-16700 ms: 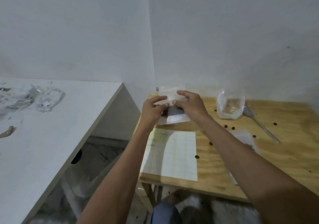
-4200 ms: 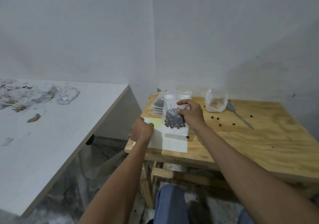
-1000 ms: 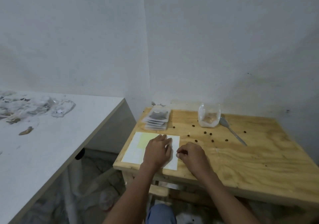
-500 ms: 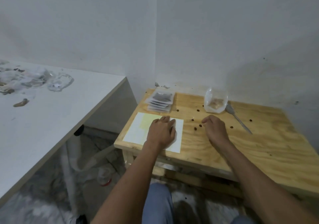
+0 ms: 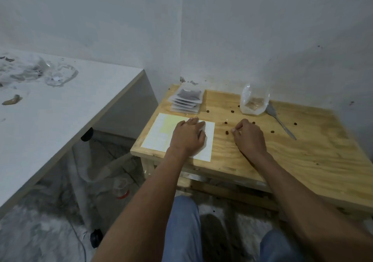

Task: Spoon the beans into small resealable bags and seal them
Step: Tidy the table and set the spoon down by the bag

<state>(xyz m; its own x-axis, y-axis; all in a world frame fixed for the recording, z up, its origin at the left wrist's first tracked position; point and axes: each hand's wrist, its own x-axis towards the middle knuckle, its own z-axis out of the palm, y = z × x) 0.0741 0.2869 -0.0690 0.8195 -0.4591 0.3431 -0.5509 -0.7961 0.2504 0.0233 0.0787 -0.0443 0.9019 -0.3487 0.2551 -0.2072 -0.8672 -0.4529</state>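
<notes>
Nearest, two blue-trousered knees (image 5: 182, 227) show below the near edge of a small wooden table (image 5: 302, 160) of pale, grained plywood. The left hand (image 5: 187, 136) lies palm down with its fingers straight and close together — flat on a white rectangular sheet (image 5: 159, 134) with a faint yellow patch, which sits at the table's near left corner. To the right, the right hand (image 5: 249, 135) rests on the bare wood with its fingers curled under, thumb and fingertips drawn together; whether they pinch a bean cannot be told. Small dark loose beans (image 5: 227, 133) lie scattered on the wood just left of that hand and farther out toward the right. Farther back on the left, a stack of filled bags (image 5: 186, 101) — flat, clear, dark inside — sits fanned by the far left corner. To its right stands a clear plastic bag (image 5: 254, 102), upright and crinkled, with a brownish remnant at the bottom. A metal spoon (image 5: 279, 120) lies just beside it, bowl toward the wall. Left of the table, well apart, a white matte counter (image 5: 60, 120) carries crumpled clear plastic (image 5: 40, 74).
</notes>
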